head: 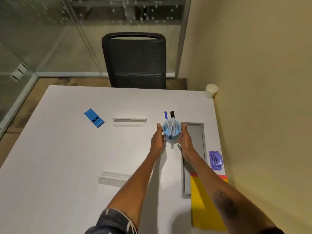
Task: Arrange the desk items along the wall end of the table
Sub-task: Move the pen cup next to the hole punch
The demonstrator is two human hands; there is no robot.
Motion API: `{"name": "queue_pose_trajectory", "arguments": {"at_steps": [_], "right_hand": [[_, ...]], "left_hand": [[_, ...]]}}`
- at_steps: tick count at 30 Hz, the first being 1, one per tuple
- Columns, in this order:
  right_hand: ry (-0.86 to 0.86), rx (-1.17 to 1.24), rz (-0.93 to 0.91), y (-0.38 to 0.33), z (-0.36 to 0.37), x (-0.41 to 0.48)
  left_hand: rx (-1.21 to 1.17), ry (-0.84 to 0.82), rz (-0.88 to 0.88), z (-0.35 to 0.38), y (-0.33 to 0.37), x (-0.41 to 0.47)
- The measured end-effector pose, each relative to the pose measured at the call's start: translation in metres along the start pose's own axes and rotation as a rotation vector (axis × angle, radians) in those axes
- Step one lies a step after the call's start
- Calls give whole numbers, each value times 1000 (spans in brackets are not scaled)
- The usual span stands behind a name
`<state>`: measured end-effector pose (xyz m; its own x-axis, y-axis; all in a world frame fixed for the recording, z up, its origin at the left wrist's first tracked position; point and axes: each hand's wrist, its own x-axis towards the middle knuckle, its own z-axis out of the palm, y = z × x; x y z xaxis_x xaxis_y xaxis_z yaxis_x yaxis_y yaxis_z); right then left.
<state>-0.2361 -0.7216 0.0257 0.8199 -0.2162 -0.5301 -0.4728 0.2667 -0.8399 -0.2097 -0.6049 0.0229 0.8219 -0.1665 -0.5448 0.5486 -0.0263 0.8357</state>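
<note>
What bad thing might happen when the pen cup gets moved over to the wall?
The left hand and right hand hold the light blue round plastic cup between them. Its two tall markers lean loosely inside, so tilting the cup may spill them. The grey sunken tray lies between the cup and the yellow wall. Sliding the cup over the tray's edge might tip it, so lifting looks safer.

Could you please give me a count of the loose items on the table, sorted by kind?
markers: 2 (blue-capped marker, black-capped marker)
pen cup: 1
paper cup: 1
purple hole punch: 1
blue stapler: 1
yellow folder: 1
Total: 7
</note>
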Motion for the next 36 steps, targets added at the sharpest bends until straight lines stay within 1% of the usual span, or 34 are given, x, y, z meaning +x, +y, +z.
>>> {"name": "queue_pose_trajectory", "arguments": {"at_steps": [7,12,16,21,24,31,36], "right_hand": [[215,101,-15,-3,-81,2],[277,181,-21,1,-128,-7],[314,207,-49,6,-155,-11],[309,212,-43,10,-176,-16],[294,176,-61,13,-178,-19],[314,165,-39,17,-184,-20],[309,134,-17,16,-184,-20]], "left_hand": [[36,-178,22,82,-6,6],[10,-292,-22,131,-10,7],[64,-366,-32,156,-18,9],[66,-416,-50,173,-31,15],[68,-438,-77,176,-39,22],[70,-495,-126,178,-42,23],[151,-499,-89,178,-44,24]]}}
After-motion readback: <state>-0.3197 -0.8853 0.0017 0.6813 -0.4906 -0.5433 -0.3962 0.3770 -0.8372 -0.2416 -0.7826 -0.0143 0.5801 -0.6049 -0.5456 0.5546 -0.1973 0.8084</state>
